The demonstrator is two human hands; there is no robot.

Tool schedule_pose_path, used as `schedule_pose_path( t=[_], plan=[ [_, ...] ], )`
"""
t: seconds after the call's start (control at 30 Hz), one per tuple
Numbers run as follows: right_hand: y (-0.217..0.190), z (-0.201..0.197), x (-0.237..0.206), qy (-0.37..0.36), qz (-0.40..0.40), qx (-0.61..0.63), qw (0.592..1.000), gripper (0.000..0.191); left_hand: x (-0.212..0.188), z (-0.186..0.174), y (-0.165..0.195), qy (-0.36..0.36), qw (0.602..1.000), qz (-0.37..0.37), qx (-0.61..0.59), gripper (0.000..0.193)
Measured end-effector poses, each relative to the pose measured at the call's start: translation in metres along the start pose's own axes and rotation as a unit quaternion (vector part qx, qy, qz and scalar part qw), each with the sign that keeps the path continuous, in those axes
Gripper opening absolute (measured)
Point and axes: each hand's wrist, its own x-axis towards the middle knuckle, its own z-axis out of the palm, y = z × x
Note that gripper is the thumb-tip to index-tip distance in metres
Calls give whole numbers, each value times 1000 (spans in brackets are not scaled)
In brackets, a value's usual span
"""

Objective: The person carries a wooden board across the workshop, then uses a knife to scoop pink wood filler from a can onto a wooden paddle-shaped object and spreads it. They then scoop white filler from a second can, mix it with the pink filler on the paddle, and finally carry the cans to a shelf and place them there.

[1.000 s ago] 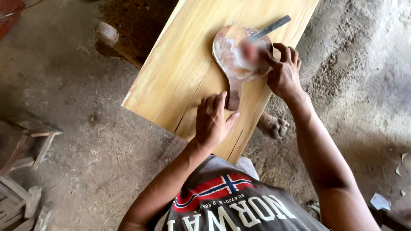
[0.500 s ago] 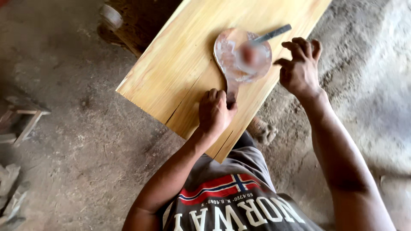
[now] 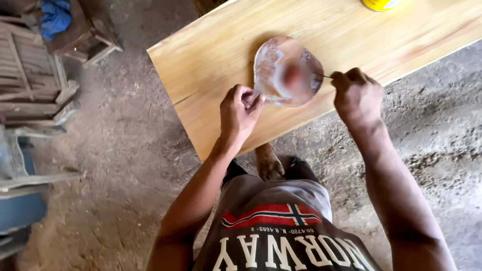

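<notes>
Head view: our left hand pinches the smeared round paddle-shaped palette's handle; our right hand pinches a thin tool at its rim, pale wooden surface mostly bare.

The right hand, which hovered off the edge of the paddle-shaped plate half a second ago, has closed into a fist on a thin tool whose tip now meets the plate's rim. The left hand has curled tighter, apparently around the handle. A yellow container has come into view.
</notes>
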Motion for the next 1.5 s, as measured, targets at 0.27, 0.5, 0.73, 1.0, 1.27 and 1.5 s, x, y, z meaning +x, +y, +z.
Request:
schedule_pose_path(
  t=[0.27,0.5,0.73,1.0,1.27,1.5],
  plan=[
    [-10,-42,27,-11,-82,67,994,28,-27,-6,-11,50,978,68,192,47],
    [-31,-32,30,-67,-82,23,994,32,-27,6,-38,76,982,92,149,34],
    [-33,-51,14,-57,4,79,995,32,-31,-3,-38,69,985,112,110,40],
    [-41,-24,27,-54,-25,92,994,40,-36,-3,-30,86,983,109,121,38],
    [-8,-22,38,-99,-114,-13,988,48,-37,-1,-18,89,987,33,127,40],
    [5,-97,58,-9,-54,321,945,28,-26,9,41,202,976,-16,82,61]
  ],
)
